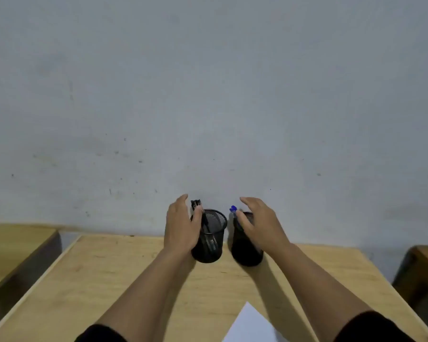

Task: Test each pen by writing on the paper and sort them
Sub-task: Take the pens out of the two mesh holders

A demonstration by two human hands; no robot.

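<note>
paper nearest, fingers touching pens

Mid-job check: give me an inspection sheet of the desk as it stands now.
Surface: light wooden desk, against a grey wall.
Job's things: two black mesh pen cups; left cup holds black pens, right cup shows a blue pen cap; white paper sheet at the near edge.
Clutter: nothing seen.
Grips: left hand rests against the left cup; right hand open at the right cup.
Cables: nothing seen.
Surroundings: wooden furniture on both sides.
</note>
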